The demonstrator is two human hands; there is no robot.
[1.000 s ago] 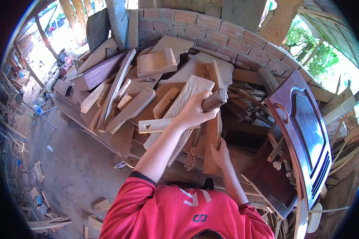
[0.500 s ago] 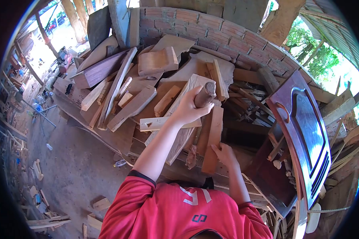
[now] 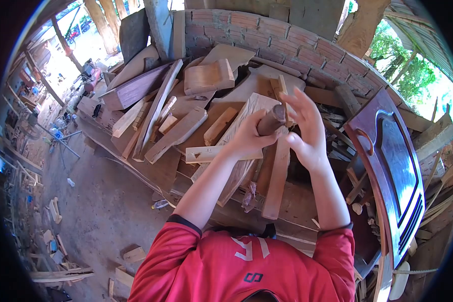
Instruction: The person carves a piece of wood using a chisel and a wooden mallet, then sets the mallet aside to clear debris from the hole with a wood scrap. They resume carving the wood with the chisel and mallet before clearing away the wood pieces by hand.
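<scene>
My left hand (image 3: 251, 132) is wrapped round a dark cylindrical wooden piece (image 3: 273, 120), whose end points up toward the camera. My right hand (image 3: 307, 132) is raised just right of that piece, its fingers spread and holding nothing. Beneath my left hand a long pale board (image 3: 226, 186) lies slanted, and a short light board with a dark triangular mark (image 3: 199, 154) crosses it. A narrow reddish-brown board (image 3: 275, 191) lies below my right hand, untouched.
Loose wood pieces, among them a curved block (image 3: 206, 78) and a purplish beam (image 3: 136, 90), lie on the workbench. Behind is a brick wall (image 3: 272, 38). A dark panelled door (image 3: 387, 146) leans at the right. Offcuts (image 3: 133, 254) lie on the floor.
My right hand has let go of the narrow board and risen beside the dark piece, fingers now spread. My left hand still grips that piece. The view has shifted slightly.
</scene>
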